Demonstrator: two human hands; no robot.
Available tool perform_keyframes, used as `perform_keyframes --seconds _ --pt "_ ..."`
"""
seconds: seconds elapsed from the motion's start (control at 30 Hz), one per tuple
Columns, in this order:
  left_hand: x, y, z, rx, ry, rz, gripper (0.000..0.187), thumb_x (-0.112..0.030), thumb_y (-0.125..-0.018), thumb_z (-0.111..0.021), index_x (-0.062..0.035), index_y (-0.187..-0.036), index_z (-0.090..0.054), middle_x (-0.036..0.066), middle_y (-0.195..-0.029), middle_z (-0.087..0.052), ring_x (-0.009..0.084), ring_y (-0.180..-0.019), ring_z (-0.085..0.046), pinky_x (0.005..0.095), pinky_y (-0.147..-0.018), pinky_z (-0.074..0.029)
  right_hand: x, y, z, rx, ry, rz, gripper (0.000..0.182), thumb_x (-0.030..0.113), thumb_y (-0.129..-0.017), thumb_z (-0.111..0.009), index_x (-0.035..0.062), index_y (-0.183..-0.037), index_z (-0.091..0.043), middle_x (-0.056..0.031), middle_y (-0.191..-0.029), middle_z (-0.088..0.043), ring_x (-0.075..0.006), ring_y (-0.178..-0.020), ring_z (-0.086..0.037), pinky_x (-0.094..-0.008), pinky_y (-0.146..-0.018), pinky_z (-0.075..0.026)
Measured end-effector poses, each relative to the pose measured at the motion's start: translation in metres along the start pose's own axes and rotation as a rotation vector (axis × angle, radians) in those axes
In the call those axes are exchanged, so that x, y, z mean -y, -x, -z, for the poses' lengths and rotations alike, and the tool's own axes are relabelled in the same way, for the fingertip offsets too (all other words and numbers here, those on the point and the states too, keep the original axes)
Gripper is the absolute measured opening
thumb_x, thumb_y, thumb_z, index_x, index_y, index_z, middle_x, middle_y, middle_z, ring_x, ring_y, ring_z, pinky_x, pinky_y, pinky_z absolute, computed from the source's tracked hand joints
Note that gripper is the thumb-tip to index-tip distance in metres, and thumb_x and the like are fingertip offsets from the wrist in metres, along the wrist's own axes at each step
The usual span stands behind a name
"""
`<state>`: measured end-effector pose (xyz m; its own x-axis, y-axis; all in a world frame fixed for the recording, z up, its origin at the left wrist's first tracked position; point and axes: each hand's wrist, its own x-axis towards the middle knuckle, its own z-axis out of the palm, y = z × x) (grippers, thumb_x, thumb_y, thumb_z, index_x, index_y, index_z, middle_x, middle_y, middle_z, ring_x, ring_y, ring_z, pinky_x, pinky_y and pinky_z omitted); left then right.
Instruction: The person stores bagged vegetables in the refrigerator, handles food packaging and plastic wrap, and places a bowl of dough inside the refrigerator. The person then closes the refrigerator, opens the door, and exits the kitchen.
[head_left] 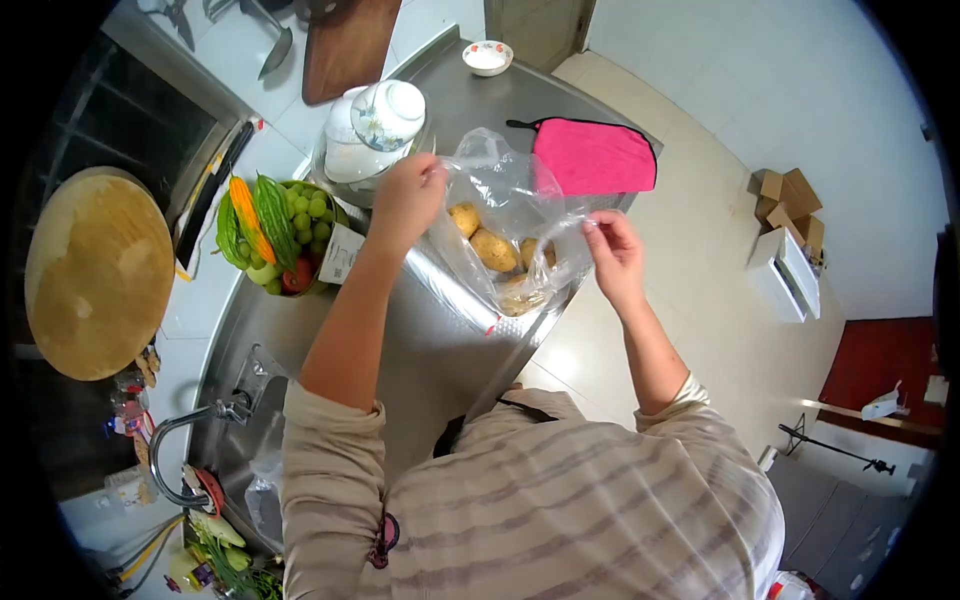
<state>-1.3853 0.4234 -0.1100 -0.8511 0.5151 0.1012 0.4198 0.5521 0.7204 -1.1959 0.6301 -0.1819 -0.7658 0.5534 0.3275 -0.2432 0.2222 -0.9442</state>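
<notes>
I take the pink cloth (595,157) as my landmark: the clear plastic bag (490,165) lies to its left and nearer the wearer, over the steel bench (435,350), its film overlapping the cloth's near left part in my view. Inside it I count at least three potatoes (493,251), gathered low; creased film hides whether there are more. The left hand (408,195), left of the cloth, has its fingers closed on one side of the bag's upper edge; the right hand (615,255), just on the near side of the cloth, pinches the other side between thumb and fingers, so the film spreads between them. Well left of the cloth I see stacked bowls (390,112), and beyond it a small bowl (487,57). I judge the film thin, limp, slippery and easily torn, with nearly all the weight in the potatoes, which should be firm and hard to bruise. I would hold the bag by bunched rim rather than a single thin ply, and take each potato around its middle.
</notes>
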Motion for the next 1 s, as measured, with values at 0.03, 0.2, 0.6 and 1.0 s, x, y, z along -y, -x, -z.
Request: perform_keyframes --seconds 0.03,0.2,0.6,1.0 --pt "-0.006 0.004 0.008 -0.017 0.100 0.038 0.017 -0.016 -0.082 -0.057 -0.0004 -0.085 -0.061 0.006 -0.066 -0.057 0.0187 -0.061 -0.054 0.0288 -0.062 -0.045 0.005 0.001 0.006 -0.015 -0.047 0.019 0.006 0.006 -0.088 -0.059 0.0012 -0.091 -0.060 -0.0010 -0.084 -0.057 -0.0066 -0.074 -0.053 -0.0205 -0.065 -0.042" --pt "-0.022 0.034 0.022 0.013 0.456 -0.020 0.014 -0.012 -0.086 -0.052 -0.0014 -0.091 -0.059 0.000 -0.069 -0.053 0.0078 -0.063 -0.048 0.0239 -0.057 -0.040 0.072 0.008 0.027 -0.057 -0.215 0.003 0.010 0.012 -0.091 -0.056 0.0026 -0.095 -0.058 -0.0019 -0.080 -0.060 -0.0080 -0.071 -0.053 -0.0220 -0.062 -0.043" --pt "-0.147 0.144 0.031 0.312 0.921 -0.311 0.014 -0.017 -0.090 -0.053 -0.0071 -0.098 -0.060 -0.008 -0.074 -0.045 0.0015 -0.071 -0.040 0.0177 -0.063 -0.032 0.227 0.150 0.067 -0.301 -0.028 0.353 0.004 0.005 -0.087 -0.060 0.0010 -0.088 -0.059 -0.0007 -0.074 -0.056 -0.0067 -0.063 -0.050 -0.0204 -0.056 -0.041" --pt "-0.313 0.362 -0.106 1.355 0.709 -0.460 0.010 -0.004 -0.084 -0.056 -0.0054 -0.093 -0.050 -0.001 -0.086 -0.052 0.0049 -0.081 -0.047 0.0208 -0.075 -0.038 0.288 0.371 0.169 -0.672 0.563 0.299 0.010 0.009 -0.077 -0.064 0.0012 -0.074 -0.058 -0.0116 -0.068 -0.059 -0.0237 -0.060 -0.057 -0.0325 -0.052 -0.045"
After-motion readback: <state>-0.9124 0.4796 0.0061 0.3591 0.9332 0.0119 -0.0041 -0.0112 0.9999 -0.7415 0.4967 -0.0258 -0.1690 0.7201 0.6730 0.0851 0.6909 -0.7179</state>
